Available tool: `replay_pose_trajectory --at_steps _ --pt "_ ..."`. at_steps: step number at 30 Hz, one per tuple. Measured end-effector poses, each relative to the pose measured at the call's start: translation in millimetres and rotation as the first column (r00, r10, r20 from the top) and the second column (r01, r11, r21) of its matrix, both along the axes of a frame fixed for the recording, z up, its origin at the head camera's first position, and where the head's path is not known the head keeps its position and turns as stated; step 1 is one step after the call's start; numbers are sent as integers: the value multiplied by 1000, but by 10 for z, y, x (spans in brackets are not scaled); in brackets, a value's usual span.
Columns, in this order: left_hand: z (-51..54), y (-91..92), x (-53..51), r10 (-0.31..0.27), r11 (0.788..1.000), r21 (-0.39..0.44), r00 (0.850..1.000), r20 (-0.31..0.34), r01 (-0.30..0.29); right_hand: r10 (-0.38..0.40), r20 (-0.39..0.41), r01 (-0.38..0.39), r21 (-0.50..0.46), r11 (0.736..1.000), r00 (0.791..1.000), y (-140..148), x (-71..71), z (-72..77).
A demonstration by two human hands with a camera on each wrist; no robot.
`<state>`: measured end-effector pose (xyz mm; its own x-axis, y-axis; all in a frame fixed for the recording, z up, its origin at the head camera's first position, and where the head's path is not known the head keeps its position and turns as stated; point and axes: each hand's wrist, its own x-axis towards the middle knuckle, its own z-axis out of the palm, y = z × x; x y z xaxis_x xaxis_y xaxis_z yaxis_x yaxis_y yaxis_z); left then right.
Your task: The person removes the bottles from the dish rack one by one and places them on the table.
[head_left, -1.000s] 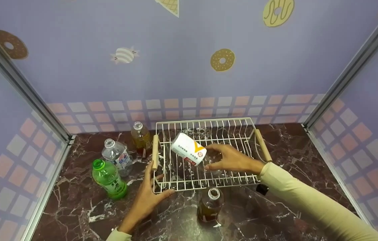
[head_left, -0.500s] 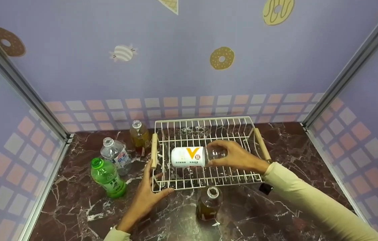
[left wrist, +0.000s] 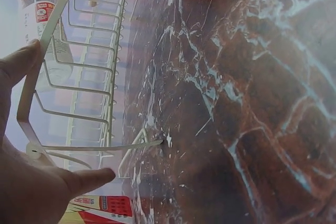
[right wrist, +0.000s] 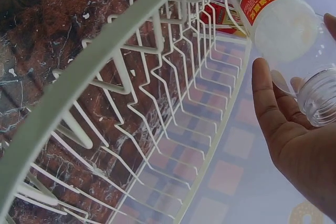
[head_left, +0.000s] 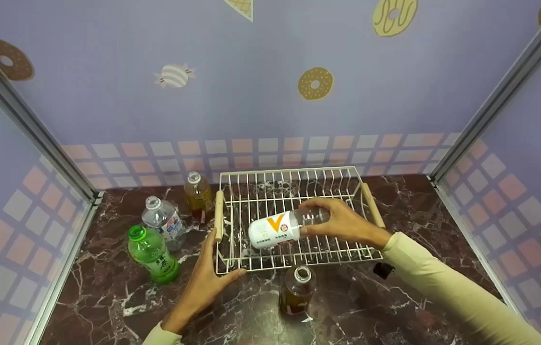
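Note:
A clear empty bottle (head_left: 273, 230) with a white label and orange V lies almost level above the wire dish rack (head_left: 219, 218), its mouth to the right. My right hand (head_left: 340, 223) grips it round the clear neck end; the right wrist view shows the bottle's open threaded mouth beside the palm (right wrist: 310, 150). At the rack's front left corner, my left hand (head_left: 208, 275) rests with thumb and fingers spread and fairly straight. In the left wrist view, its thumb (left wrist: 23, 61) touches the top rail and another finger extends below. Some fingers are hidden.
A bottle of brown drink (head_left: 297, 294) stands before the rack. To its left are a green bottle (head_left: 153, 254), a clear bottle (head_left: 165, 223) and another amber bottle (head_left: 198, 196). Patterned walls enclose the dark marbled tabletop (head_left: 423, 225).
The white-labelled bottle has turned from a downward-right slant, through level, to a slight upward-right slant. My right hand has closed further round its neck end. My left hand stays at the rack's corner.

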<state>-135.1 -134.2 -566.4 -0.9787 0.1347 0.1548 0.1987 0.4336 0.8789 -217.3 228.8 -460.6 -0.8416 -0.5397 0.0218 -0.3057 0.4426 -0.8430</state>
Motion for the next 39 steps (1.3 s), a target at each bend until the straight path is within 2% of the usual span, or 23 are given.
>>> replay_pose_trajectory --at_steps 4,10,21,27,34,39 --pt "59 -22 27 9 1000 -11 998 -61 -9 -7 -9 7 -8 1000 1000 22 28 37" --pt "211 -33 67 9 999 -44 996 -86 -13 -16 -15 16 -2 1000 1000 30 87 85" --pt "497 61 148 -35 997 -80 990 -139 24 -5 -28 4 -17 1000 1000 11 158 194" --pt "632 143 207 -88 991 -114 983 -158 70 26 -34 -27 -30 999 999 -44 219 268" --pt "753 257 237 -154 983 -133 968 -200 129 64 -35 -65 -41 997 997 -122 301 338" --pt "832 320 243 -186 976 -143 966 -178 162 92 -60 -93 -19 995 994 -177 344 342"
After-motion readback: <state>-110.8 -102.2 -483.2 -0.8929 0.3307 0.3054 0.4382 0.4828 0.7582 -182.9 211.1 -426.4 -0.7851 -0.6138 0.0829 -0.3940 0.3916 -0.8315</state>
